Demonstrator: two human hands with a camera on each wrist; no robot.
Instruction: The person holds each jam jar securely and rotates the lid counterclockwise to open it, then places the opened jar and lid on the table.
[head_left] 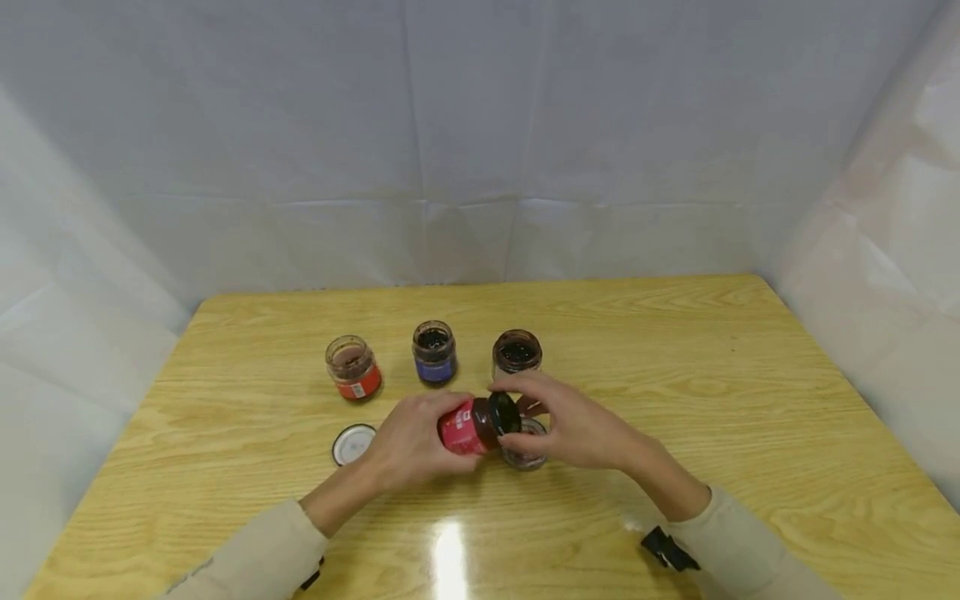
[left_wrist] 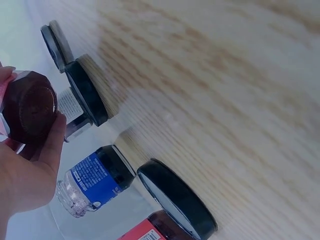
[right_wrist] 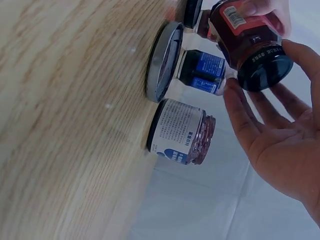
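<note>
My left hand (head_left: 420,442) grips a jar (head_left: 461,427) with a pink-red label, tipped on its side above the table. The jar's black lid (right_wrist: 265,67) faces right. Around that lid, the fingers and thumb of my right hand (head_left: 581,423) are curled at its rim. Below the right hand, a loose lid (head_left: 525,460) lies on the table, partly covered. Another lid (head_left: 353,445), pale inside up, lies beside the left wrist. In the left wrist view the dark base of the held jar (left_wrist: 30,107) shows.
Behind the hands stand three uncovered jars in a row: one with an orange-red label (head_left: 352,368), one with a blue label (head_left: 434,353) and one with a white label (right_wrist: 177,132). A pale sheet (head_left: 480,167) hangs behind the wooden table (head_left: 675,358).
</note>
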